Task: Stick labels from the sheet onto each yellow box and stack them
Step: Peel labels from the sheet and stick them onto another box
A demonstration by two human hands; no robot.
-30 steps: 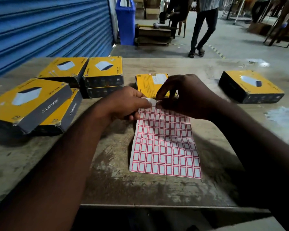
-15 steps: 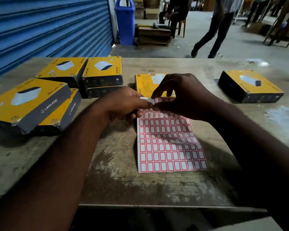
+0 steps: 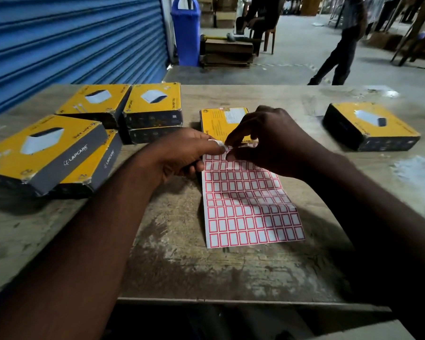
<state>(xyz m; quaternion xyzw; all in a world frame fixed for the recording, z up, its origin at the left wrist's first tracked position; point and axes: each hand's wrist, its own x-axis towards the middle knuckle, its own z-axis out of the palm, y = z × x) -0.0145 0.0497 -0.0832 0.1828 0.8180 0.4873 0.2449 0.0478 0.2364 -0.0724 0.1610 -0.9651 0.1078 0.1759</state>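
A sheet of red-bordered white labels (image 3: 248, 207) lies on the table in front of me, its far end lifted. My left hand (image 3: 182, 153) pinches the sheet's top left corner. My right hand (image 3: 272, 141) pinches at a label on the top row, thumb and forefinger together. Just behind my hands lies a yellow box (image 3: 221, 121) with its printed back up. Several more yellow boxes lie at the left, some in twos: a near stack (image 3: 44, 153) and a far stack (image 3: 152, 106) beside another box (image 3: 96, 99). A single yellow box (image 3: 368, 123) sits at the right.
The wooden table (image 3: 182, 266) is worn, with its near edge below the sheet. A blue shutter (image 3: 71, 38) runs along the left. Beyond the table stand a blue bin (image 3: 185, 30), a low pallet, chairs and a person (image 3: 341, 45) walking across the floor.
The sheet's near end has swung to the right and its far end has lifted a little. My hands stay at its top edge. The person behind has walked further right.
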